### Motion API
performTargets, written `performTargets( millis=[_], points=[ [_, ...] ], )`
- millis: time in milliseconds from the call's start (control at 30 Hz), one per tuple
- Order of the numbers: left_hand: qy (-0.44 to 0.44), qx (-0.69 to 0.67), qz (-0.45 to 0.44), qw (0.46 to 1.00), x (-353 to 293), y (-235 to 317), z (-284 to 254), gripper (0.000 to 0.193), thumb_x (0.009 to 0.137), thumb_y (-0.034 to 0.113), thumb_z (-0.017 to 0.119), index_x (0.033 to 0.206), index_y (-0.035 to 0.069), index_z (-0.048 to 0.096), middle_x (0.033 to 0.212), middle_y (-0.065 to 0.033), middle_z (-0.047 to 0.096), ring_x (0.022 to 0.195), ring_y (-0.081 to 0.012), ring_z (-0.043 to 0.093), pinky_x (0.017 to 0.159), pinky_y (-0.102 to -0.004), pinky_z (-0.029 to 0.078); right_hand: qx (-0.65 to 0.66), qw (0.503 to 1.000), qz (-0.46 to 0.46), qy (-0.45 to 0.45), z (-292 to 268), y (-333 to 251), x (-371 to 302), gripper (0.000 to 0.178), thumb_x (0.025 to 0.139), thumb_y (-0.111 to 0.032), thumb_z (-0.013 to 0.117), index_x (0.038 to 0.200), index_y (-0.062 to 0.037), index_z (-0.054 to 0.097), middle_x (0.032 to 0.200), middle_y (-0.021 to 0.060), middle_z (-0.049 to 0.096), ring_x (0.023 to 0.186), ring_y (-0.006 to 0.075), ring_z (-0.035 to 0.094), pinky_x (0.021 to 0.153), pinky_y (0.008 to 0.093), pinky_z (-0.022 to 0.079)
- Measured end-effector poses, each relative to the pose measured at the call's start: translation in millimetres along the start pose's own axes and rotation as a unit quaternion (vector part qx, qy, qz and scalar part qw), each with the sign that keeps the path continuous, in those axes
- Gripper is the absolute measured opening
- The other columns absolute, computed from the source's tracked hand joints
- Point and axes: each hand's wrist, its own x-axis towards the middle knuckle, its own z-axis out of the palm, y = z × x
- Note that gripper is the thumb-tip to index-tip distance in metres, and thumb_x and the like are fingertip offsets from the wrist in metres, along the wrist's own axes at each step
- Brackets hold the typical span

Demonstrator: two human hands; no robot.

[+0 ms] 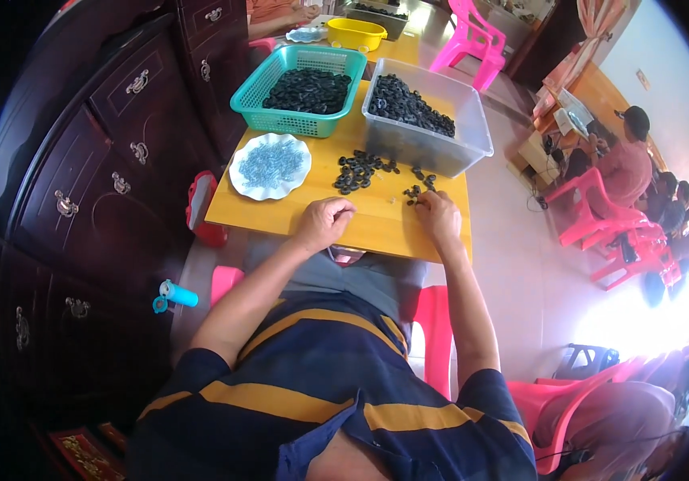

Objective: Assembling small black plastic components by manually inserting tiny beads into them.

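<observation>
My left hand point(325, 220) rests on the yellow table point(376, 224) near its front edge, fingers curled; what it holds, if anything, is hidden. My right hand point(438, 213) lies to the right, fingertips on a small cluster of black ring-shaped parts point(417, 192). A larger loose pile of the same black parts point(358, 171) lies just beyond both hands. A white scalloped plate point(242, 181) with small pale blue pieces point(271, 163) sits to the left.
A teal basket point(280, 119) and a clear plastic bin point(465, 128), both holding black parts, stand at the table's far side. Dark wooden cabinets point(96, 184) line the left. Pink plastic chairs point(473, 40) and seated people point(625, 160) are at the right.
</observation>
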Motion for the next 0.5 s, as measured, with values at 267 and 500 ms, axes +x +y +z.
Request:
performTargets(
  millis=[267, 500],
  points=[
    [0.003, 0.014, 0.002, 1.0, 5, 2, 5, 0.009, 0.088, 0.01, 0.066, 0.092, 0.003, 0.071, 0.088, -0.0149, 0.073, 0.081, -0.0333, 0.071, 0.072, -0.0393, 0.056, 0.001, 0.999, 0.025, -0.033, -4, 3, 2, 0.021, 0.082, -0.021, 0.073, 0.098, -0.0078, 0.072, 0.095, 0.0129, 0.07, 0.086, 0.0329, 0.069, 0.077, 0.0436, 0.054],
    [-0.035, 0.074, 0.02, 0.996, 40, 8, 42, 0.022, 0.087, 0.011, 0.068, 0.107, 0.003, 0.07, 0.086, -0.013, 0.07, 0.08, -0.0314, 0.07, 0.071, -0.0411, 0.055, -0.001, 0.999, 0.02, -0.048, -10, 5, 4, 0.024, 0.082, -0.022, 0.072, 0.101, -0.0065, 0.071, 0.095, 0.0147, 0.071, 0.087, 0.0337, 0.07, 0.077, 0.0437, 0.054]
  ],
)
